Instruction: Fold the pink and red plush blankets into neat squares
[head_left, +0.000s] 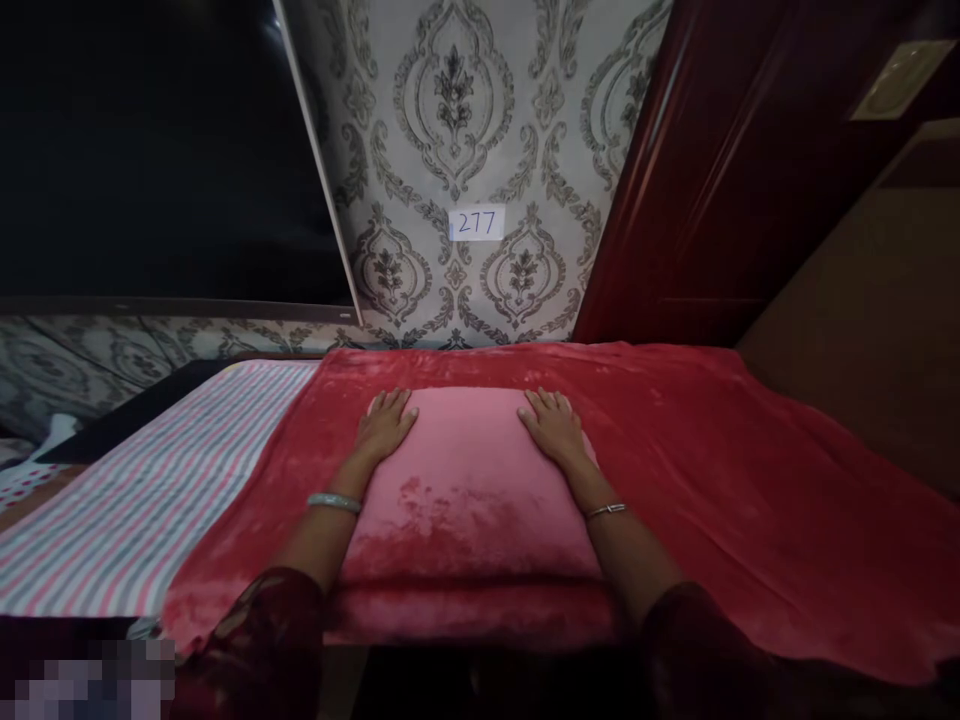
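A pink folded cloth [472,450], mottled red toward its near edge, lies in the middle of a spread red blanket [705,480]. On its far left corner rests my left hand [386,425], palm down with the fingers stretched forward. My right hand [553,427] presses flat on the far right corner in the same way. Neither hand grips anything. A pale bangle circles my left wrist, and a thin metal bracelet sits on the right one.
Under the red blanket's left side extends a striped cloth [165,470] in pink, white and grey. A large dark television screen [165,150] stands at the back left. Patterned wallpaper bears a paper label [477,223] reading 277. A dark red wooden door [690,180] borders the right.
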